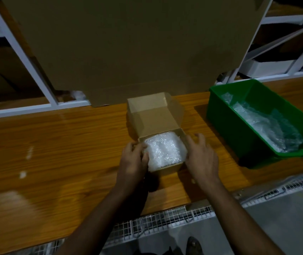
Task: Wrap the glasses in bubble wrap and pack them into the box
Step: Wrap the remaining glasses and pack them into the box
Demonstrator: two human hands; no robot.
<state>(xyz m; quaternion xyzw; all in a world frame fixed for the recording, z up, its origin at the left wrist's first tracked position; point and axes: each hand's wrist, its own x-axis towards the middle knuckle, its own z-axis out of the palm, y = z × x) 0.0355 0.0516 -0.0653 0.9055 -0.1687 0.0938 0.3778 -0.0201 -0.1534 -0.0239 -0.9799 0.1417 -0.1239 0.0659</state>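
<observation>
**Both hands at the small box, bubble-wrapped bundle inside**

Two bare forearms reach forward from the near edge, converging on a small cardboard box. The left hand sits at the box's left wall, fingers curled inward onto the edge of the bubble-wrapped bundle — whether it grips the wrap or only presses it cannot be told. The right hand hovers just beside the box's right wall, fingers spread and loosely bent, holding nothing.

Between the two hands the bundle fills the box, white, knobbly and glossy, rising slightly above the plain brown walls. Just beyond the fingertips the box's lid stands open, tilted back, its side flaps folded in.

Everything rests on a wood-grain table, smooth and shiny. Well off to the right of the right hand sits a green plastic bin holding loose, crumpled bubble wrap. Farther back, a large flat cardboard sheet stands upright — white shelving behind it.
</observation>
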